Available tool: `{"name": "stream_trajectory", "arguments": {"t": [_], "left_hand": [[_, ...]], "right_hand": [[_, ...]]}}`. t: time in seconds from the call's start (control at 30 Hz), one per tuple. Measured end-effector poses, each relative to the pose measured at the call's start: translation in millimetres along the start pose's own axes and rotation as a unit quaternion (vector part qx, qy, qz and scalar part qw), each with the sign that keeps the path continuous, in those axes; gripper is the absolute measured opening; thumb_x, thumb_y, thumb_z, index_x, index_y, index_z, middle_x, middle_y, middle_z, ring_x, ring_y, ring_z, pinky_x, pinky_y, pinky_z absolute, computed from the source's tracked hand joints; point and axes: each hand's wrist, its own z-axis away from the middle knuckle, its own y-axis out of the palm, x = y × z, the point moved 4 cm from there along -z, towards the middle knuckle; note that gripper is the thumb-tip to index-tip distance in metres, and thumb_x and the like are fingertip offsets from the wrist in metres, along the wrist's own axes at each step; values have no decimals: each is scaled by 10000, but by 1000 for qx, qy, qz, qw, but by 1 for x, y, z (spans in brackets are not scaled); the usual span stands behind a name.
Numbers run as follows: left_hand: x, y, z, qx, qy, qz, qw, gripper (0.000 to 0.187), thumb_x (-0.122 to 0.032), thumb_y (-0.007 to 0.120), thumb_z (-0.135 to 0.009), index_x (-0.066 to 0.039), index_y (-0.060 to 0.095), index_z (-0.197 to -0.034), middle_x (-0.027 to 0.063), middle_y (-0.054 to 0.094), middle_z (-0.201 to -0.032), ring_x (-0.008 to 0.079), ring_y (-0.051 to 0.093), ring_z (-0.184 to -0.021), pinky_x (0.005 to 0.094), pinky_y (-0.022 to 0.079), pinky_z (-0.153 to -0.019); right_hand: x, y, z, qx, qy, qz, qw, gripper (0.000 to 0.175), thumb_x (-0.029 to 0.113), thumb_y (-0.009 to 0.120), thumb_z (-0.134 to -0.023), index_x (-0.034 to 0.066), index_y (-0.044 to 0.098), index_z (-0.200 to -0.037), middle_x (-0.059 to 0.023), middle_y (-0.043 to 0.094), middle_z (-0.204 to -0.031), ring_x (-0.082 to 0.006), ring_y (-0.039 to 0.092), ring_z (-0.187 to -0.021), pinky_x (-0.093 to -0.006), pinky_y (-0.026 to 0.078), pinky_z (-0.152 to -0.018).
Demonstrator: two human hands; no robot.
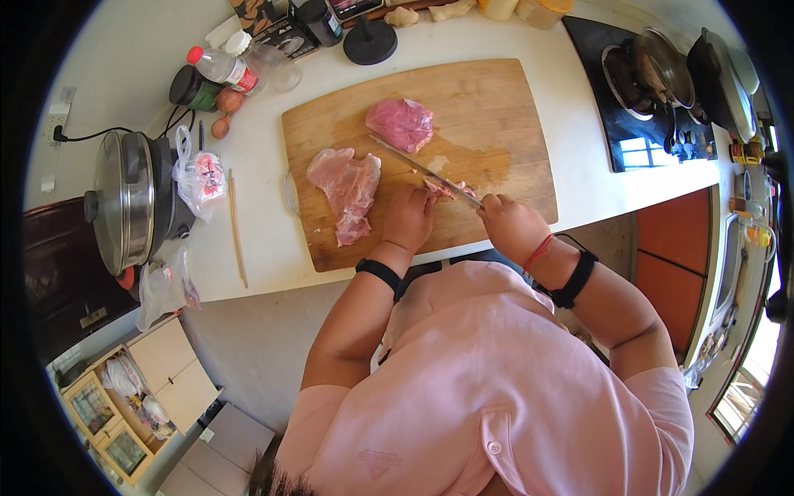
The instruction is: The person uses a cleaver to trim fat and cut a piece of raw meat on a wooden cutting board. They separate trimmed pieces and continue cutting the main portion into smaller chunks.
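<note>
My right hand (512, 220) grips a long knife (428, 172) by its handle end, with the blade slanting up and left across the wooden cutting board (496, 93). Under and beside the blade lie small scraps of raw meat (439, 188). The fingertips of my left hand (409, 214) touch these scraps on the near side of the blade. A rounded piece of raw meat (400, 124) rests beyond the knife's tip. To the left of my left hand lies a larger, irregular slab of raw meat (347, 186). Wet patches mark the board's middle.
Left of the board are a pair of wooden chopsticks (237, 229), a tied plastic bag (201, 170) and an electric pan with a glass lid (124, 201). Bottles (232, 71) and onions (229, 100) stand at the back left. A gas hob (645, 139) with pans is at right.
</note>
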Motion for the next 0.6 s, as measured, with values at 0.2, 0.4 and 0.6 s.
{"name": "stream_trajectory", "arguments": {"t": [0.2, 0.4, 0.6], "left_hand": [[0, 4, -4, -16, 24, -21, 999, 37, -66, 662, -835, -53, 659, -870, 147, 616, -851, 362, 589, -841, 449, 490, -744], [0, 7, -5, -5, 19, -34, 999, 41, -61, 666, -815, -60, 654, -854, 141, 610, -867, 356, 580, -854, 446, 485, -757], [4, 10, -6, -6, 12, -45, 999, 85, -62, 672, -784, -55, 654, -866, 149, 616, -888, 365, 581, -869, 455, 488, -775]], "right_hand": [[-2, 12, 7, -2, -2, 13, 1000, 187, 185, 490, -981, 16, 531, -1050, -183, 675, -895, -350, 691, -740, -441, 558, -631], [-4, 18, 7, 19, 7, 22, 1000, 176, 79, 489, -916, 6, 528, -1072, -182, 679, -905, -345, 700, -763, -436, 568, -647], [6, 17, 2, 28, 4, 35, 999, 243, 35, 468, -888, -11, 528, -1119, -213, 674, -959, -356, 702, -812, -442, 571, -680]]}}
